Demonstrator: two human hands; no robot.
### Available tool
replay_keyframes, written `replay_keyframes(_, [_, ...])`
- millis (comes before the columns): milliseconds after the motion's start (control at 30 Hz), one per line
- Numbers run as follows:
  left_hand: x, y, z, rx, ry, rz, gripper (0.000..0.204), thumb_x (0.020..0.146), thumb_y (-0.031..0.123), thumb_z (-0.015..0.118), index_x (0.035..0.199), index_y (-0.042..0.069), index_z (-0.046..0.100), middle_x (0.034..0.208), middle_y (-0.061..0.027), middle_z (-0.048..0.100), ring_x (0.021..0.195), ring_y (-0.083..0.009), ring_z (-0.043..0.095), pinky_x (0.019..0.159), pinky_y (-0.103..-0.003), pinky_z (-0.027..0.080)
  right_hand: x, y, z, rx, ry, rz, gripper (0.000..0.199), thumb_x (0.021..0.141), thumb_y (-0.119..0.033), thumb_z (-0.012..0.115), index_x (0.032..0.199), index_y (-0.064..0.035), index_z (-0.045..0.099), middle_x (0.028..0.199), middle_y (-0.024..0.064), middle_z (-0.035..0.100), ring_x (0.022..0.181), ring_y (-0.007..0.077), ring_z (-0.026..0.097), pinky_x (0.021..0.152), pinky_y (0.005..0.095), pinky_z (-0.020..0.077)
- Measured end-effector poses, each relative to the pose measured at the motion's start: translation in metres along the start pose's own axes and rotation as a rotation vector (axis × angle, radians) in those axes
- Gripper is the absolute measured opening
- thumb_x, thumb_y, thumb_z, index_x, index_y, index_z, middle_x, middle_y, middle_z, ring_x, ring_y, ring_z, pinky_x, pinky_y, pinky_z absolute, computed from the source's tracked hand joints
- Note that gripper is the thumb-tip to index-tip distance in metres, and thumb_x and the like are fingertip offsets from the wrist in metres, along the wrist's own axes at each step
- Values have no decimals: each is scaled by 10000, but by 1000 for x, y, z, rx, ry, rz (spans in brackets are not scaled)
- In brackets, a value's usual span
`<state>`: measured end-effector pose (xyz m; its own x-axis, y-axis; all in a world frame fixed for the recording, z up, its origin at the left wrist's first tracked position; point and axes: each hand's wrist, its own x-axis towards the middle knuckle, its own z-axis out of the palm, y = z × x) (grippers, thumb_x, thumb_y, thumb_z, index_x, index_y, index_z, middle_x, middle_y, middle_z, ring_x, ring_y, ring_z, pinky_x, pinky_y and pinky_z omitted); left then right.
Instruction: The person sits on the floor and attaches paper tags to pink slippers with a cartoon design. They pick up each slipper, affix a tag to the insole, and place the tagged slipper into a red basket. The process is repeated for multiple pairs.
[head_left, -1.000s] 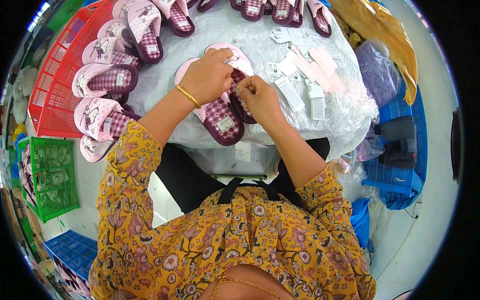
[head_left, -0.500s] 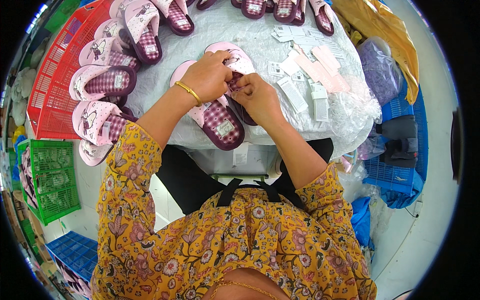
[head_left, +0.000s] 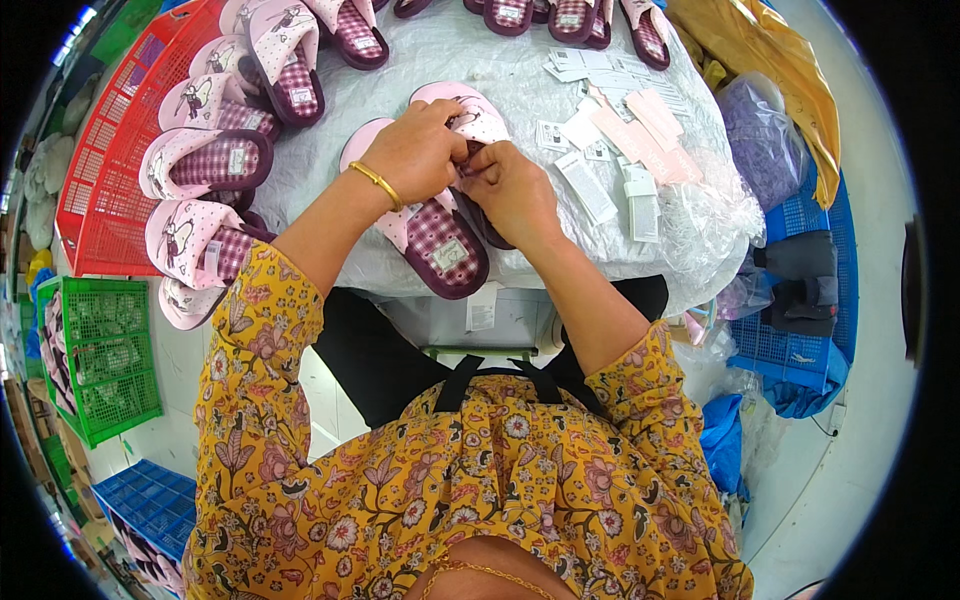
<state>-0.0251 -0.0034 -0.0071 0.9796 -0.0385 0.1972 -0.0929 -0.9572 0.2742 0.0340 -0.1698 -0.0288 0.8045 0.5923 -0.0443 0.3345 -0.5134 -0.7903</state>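
Two pink slippers with plum edges and checked insoles lie side by side before me. On the farther slipper (head_left: pixel 480 118), my left hand (head_left: pixel 418 152) curls its fingers over the edge of the upper. Close against them, my right hand (head_left: pixel 515 195) is closed in a pinch at that slipper's opening; what its fingertips hold is hidden. Under my left wrist is the nearer slipper (head_left: pixel 447 250), its heel toward me and a pale label on its insole. A white paper tag (head_left: pixel 481 306) hangs at the table's near edge, just below the slippers.
More pink slippers (head_left: pixel 205 165) line the left and far sides of the plastic-covered table (head_left: pixel 330 215). White and pink paper tags (head_left: pixel 640 140) lie at right, near crumpled clear plastic (head_left: pixel 700 225). Red (head_left: pixel 110 190), green (head_left: pixel 105 350) and blue crates (head_left: pixel 790 345) stand around the table.
My right hand has drawn in slightly to the left and up, its fingers now tighter against my left fingertips. My left hand and the slippers stay almost in place.
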Motion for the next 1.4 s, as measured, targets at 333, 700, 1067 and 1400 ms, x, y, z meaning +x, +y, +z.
replay_keyframes(333, [0, 3, -4, -48, -54, -34, 180, 735, 91, 632, 865, 109, 755, 1367, -147, 527, 1203, -330, 502, 1011, -382, 432, 4, 13, 0, 141, -47, -22, 207, 796, -171, 752, 952, -80, 651, 838, 82, 723, 800, 262, 696, 696, 372, 520])
replay_keyframes(700, [0, 0, 1, -9, 0, 0, 128, 727, 104, 676, 821, 127, 759, 1358, -120, 541, 1144, -314, 533, 934, -370, 489, 1, 3, 3, -3, 37, -40, 166, 814, -197, 721, 927, -104, 643, 837, 91, 721, 782, 300, 692, 672, 412, 521])
replay_keyframes(1067, [10, 5, 1, 9, -95, -29, 181, 719, 44, 642, 866, 104, 728, 1262, -114, 573, 1165, -313, 527, 955, -394, 469, -1, -9, 11, -108, 116, 6, 265, 826, -272, 744, 986, -91, 637, 866, 64, 726, 794, 250, 696, 686, 378, 514])
replay_keyframes(1400, [19, 12, -10, 183, -213, 83, 156, 756, -3, 635, 902, 44, 668, 1112, -137, 571, 1038, -321, 574, 875, -390, 508, 2, 6, 5, 41, 66, -117, 224, 821, -203, 723, 962, -69, 612, 867, 65, 727, 817, 286, 699, 687, 415, 522])
